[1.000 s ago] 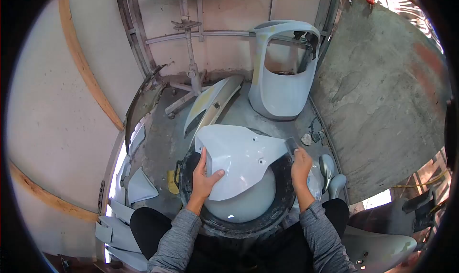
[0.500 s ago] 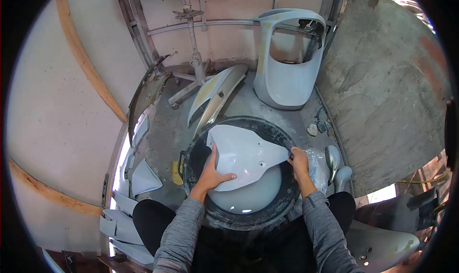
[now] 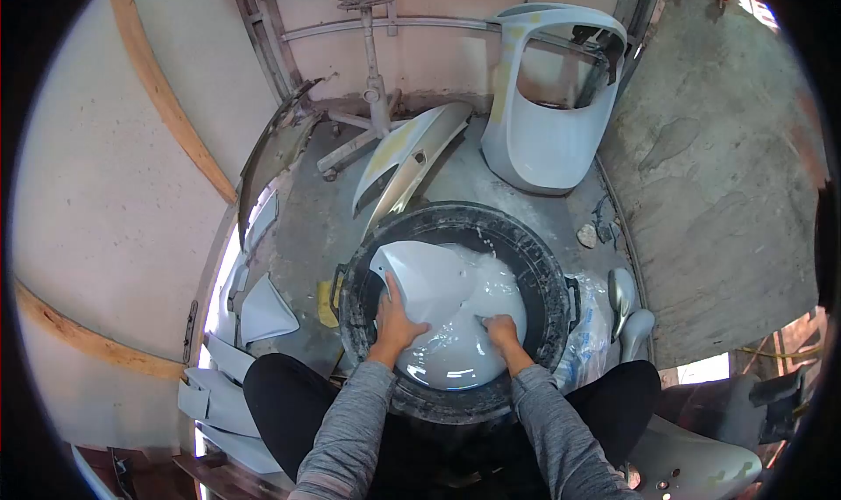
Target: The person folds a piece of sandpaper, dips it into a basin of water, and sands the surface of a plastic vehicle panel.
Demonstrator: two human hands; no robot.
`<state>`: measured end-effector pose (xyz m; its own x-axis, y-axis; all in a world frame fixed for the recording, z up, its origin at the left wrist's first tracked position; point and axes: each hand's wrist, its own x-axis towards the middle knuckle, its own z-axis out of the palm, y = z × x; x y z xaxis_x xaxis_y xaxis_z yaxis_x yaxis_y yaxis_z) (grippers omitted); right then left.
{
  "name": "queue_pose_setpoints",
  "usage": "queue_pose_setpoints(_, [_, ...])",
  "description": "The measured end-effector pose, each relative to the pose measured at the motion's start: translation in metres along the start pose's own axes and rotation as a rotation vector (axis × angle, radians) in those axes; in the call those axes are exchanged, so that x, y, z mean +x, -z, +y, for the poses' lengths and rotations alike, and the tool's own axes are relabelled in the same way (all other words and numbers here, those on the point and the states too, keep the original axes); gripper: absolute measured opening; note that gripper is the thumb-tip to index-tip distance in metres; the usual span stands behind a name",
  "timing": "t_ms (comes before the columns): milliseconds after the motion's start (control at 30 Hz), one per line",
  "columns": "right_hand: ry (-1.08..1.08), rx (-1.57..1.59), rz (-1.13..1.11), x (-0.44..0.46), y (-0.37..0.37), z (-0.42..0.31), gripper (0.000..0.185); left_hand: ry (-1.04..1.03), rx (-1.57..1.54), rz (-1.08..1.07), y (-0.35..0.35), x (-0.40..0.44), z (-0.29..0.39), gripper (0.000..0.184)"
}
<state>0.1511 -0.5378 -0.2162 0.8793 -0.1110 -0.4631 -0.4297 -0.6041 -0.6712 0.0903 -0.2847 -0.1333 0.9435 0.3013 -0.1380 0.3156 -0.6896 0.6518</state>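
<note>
A white scooter body panel [image 3: 429, 276] lies tilted in a black tub [image 3: 561, 263], its right part under cloudy, whitish water [image 3: 451, 360]. My left hand [image 3: 396, 326] grips the panel's near left edge, thumb pointing right and fingers along the side. My right hand [image 3: 504, 333] is closed at the water's surface, right of the panel. A small dark bit shows at its fingertips, but I cannot make out what it holds. The panel's pointed end is hidden under the water.
A large white fairing [image 3: 547, 149] stands against the back wall. A long curved panel [image 3: 412, 154] lies beside a metal stand [image 3: 375, 97]. Several white pieces [image 3: 267, 312] lie at left. Two mirrors [image 3: 623, 294] and clear plastic [image 3: 587, 347] are right of the tub.
The panel has gone down into the water, its pointed end now submerged. My right hand has moved left and down from that end to the water. The water is rippling and splashing.
</note>
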Motion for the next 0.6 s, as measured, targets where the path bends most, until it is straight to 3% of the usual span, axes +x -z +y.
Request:
queue_pose_setpoints(33, [-0.001, 0.002, -0.006, 0.001, -0.004, 0.0, 0.027, 0.01, -0.012, -0.005, -0.001, 0.0, 0.001, 0.153])
queue_pose_setpoints(133, [-0.485, 0.279, 0.039, 0.008, -0.004, 0.007, 0.03, 0.028, -0.017, -0.005, 0.0, -0.007, 0.007, 0.153])
queue_pose_setpoints(233, [-0.526, 0.276, 0.136, 0.02, 0.005, 0.013, 0.031, 0.059, 0.016, 0.005, 0.0, -0.01, 0.016, 0.152])
queue_pose_setpoints(267, [-0.521, 0.278, 0.137, 0.027, 0.001, 0.012, 0.031, 0.096, 0.04, 0.008, 0.001, -0.009, 0.017, 0.152])
queue_pose_setpoints(367, [-0.187, 0.728, -0.09, 0.035, -0.013, 0.008, 0.04, 0.126, 0.025, 0.024, -0.002, -0.01, 0.019, 0.15])
queue_pose_setpoints(433, [-0.093, 0.765, -0.353, -0.015, 0.016, -0.059, 0.042, 0.137, 0.017, -0.002, 0.0, -0.01, 0.023, 0.149])
queue_pose_setpoints(567, [-0.05, 0.844, -0.337, -0.03, 0.018, -0.091, 0.044, 0.118, 0.028, 0.018, -0.01, -0.005, 0.01, 0.147])
queue_pose_setpoints(600, [-0.051, 0.739, -0.283, -0.028, 0.02, -0.087, 0.045, 0.121, 0.026, 0.021, -0.012, -0.005, 0.007, 0.147])
